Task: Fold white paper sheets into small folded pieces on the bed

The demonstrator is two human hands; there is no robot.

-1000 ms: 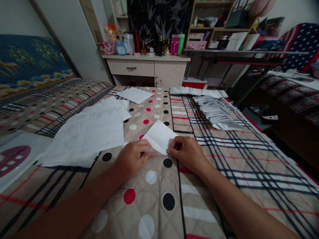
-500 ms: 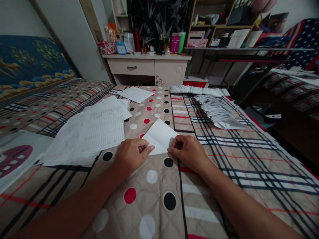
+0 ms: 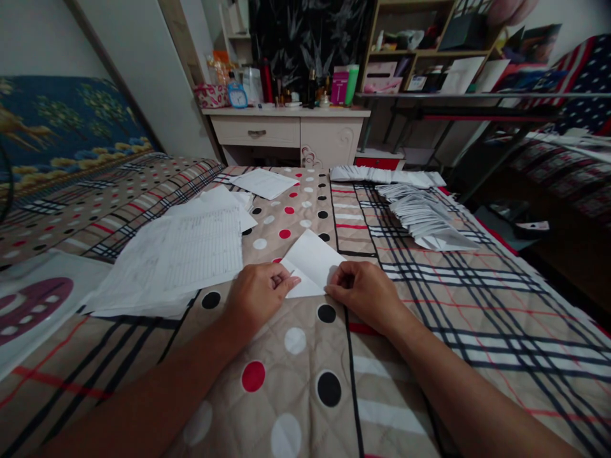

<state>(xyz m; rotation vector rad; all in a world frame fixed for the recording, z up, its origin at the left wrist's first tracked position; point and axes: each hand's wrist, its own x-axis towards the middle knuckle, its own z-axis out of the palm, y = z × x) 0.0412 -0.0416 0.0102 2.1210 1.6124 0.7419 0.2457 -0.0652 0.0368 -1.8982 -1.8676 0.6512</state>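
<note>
A folded sheet of white paper (image 3: 312, 261) lies on the patterned bedspread (image 3: 286, 407) in front of me, one corner pointing away. My left hand (image 3: 260, 289) pinches its left edge between thumb and curled fingers. On the opposite side, my right hand (image 3: 365, 289) is closed on the near right edge, thumb and fingertips together. A crease runs across the paper between both hands. Left of my left hand sits a pile of written, lined sheets (image 3: 191, 248).
At the far right lie a row of folded papers (image 3: 386, 176) and a fanned stack of folded papers (image 3: 420, 216). More sheets (image 3: 265, 183) rest farther back. A white bag with a purple print (image 3: 90, 277) is at the left. Beyond the bed stands a white dresser (image 3: 281, 130).
The whole view has shifted slightly, so everything appears a little farther right. Both hands keep their grip on the paper, with barely any movement of the fingers.
</note>
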